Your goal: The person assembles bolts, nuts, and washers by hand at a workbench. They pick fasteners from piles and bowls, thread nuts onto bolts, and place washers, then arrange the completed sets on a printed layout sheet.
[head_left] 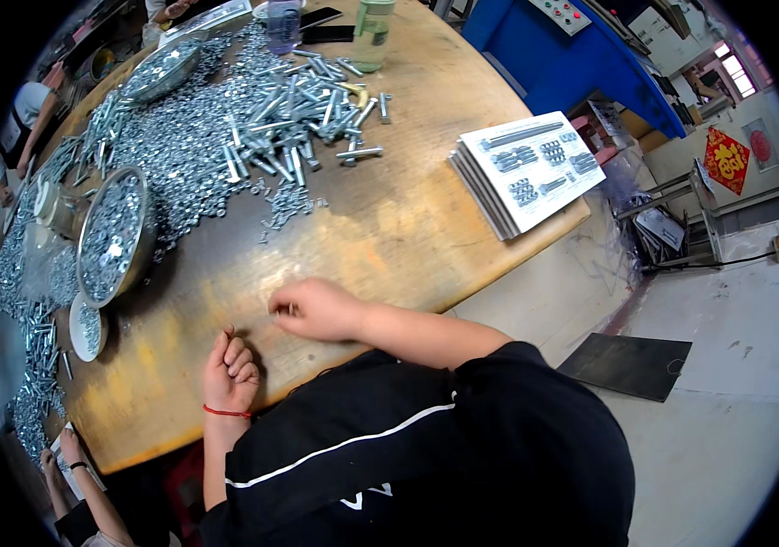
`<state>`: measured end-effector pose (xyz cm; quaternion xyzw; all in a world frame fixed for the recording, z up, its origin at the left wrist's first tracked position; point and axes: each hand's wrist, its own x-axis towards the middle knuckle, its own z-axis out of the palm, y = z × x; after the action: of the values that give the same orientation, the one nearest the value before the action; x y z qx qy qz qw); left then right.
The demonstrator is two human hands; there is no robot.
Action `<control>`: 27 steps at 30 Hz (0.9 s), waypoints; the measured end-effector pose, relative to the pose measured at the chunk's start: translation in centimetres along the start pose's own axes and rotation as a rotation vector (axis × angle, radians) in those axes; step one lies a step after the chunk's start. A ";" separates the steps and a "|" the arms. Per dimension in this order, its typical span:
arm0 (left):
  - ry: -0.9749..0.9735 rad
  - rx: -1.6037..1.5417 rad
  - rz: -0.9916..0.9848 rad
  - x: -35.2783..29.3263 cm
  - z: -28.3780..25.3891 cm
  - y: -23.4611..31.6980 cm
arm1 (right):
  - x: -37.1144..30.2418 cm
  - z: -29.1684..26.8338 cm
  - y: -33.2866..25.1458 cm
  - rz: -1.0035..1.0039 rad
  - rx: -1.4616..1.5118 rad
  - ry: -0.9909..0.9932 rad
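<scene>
My left hand (232, 372), with a red cord at the wrist, is held over the table's near edge. Its fingers are curled in, and whatever they hold is too small or hidden to name. To its right, my right hand (318, 308) is closed just above the wooden tabletop (389, 264), thumb and fingers drawn together. What sits in that pinch I cannot make out. Beyond both hands lies a heap of long hex bolts (289, 105) beside a wide spread of small metal nuts (193, 150). Several short screws (287, 205) lie at the near side of the heap.
On the left stand a metal bowl (145, 251) of washers and a white dish (77, 342) of small parts. Another bowl (166, 73) sits farther back. A stack of printed sheets (535, 173) lies at the right edge. A green jar (371, 36) stands far off. Other people's hands (70, 448) are lower left.
</scene>
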<state>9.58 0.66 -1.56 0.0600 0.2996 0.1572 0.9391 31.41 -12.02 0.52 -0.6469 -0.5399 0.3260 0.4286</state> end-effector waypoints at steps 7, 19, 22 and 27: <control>-0.171 -0.262 -0.054 -3.4 -5.0 2.6 | 1.2 10.8 3.1 -0.028 -0.212 -0.106; -0.173 -0.234 0.181 -2.7 -4.1 3.5 | 5.3 11.3 -1.1 0.169 -0.036 0.041; -0.191 -0.143 0.265 -3.5 -2.0 3.9 | 5.6 10.8 -3.7 0.116 0.239 0.021; -0.192 0.014 0.339 -3.5 -0.2 3.1 | 6.7 11.3 -6.7 -0.077 -0.067 -0.069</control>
<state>5.93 2.44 0.81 0.1308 0.1951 0.3046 0.9231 19.94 -2.87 2.09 -0.6281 -0.5894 0.3134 0.3998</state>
